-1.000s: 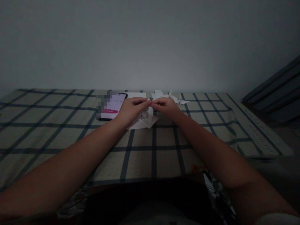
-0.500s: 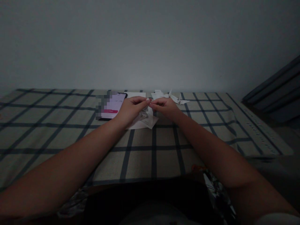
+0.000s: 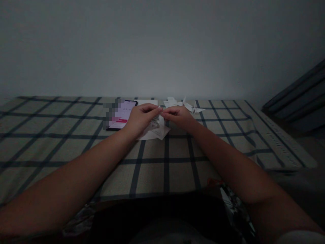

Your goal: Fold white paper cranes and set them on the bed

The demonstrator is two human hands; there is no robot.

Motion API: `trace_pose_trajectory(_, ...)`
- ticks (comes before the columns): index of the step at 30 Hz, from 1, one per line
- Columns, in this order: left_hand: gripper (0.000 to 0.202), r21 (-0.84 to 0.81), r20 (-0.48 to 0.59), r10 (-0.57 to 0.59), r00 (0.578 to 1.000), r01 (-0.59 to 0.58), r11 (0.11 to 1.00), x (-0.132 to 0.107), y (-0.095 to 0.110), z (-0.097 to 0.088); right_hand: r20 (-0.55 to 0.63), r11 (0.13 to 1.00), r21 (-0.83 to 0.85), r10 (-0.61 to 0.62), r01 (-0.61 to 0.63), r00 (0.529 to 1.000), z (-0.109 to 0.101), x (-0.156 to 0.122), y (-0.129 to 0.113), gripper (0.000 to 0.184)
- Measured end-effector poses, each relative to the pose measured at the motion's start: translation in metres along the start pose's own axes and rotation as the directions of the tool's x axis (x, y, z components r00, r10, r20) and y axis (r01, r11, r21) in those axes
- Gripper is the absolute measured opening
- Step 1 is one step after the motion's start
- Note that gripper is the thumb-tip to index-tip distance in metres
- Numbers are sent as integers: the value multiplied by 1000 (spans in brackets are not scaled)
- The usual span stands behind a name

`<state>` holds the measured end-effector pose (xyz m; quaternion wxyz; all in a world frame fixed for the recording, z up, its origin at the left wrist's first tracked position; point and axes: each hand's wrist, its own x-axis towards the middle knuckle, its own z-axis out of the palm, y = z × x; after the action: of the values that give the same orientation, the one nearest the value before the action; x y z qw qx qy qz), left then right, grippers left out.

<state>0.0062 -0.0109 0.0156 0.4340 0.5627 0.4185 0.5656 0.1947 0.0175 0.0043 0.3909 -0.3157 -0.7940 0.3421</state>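
A piece of folded white paper [image 3: 161,130] is held up between my two hands over the table. My left hand [image 3: 143,117] is closed on its left side, the thumb pressed near the top point. From the right, my right hand [image 3: 177,114] pinches the paper close to that same point, its fingertips nearly touching the left thumb. Part of the paper hangs below the hands with a pointed corner. The fingers hide much of its folds. Beneath and behind lies a flat white sheet [image 3: 149,102].
A phone [image 3: 122,117] with a lit screen lies left of my hands. Folded paper cranes [image 3: 194,108] rest behind my right hand, beside more white paper [image 3: 169,101]. A checked cloth [image 3: 154,173] covers the table, which meets a plain wall [image 3: 162,51].
Both hands keep their grip in nearly the same place. The hanging corner of the folded paper has shifted slightly to the left.
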Motion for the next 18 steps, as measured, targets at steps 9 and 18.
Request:
trace_pose_trajectory(9,26,22,1,-13,1000,13,1000,1,-1,-1,-18,1000,-16,0,-1,1000,1,-1,-3,39)
trace_pose_trajectory(18,35,30,-50,-25,998,27,999,-1,2,0,-23,1000,9,4,-4,1000,0,-1,-3,36)
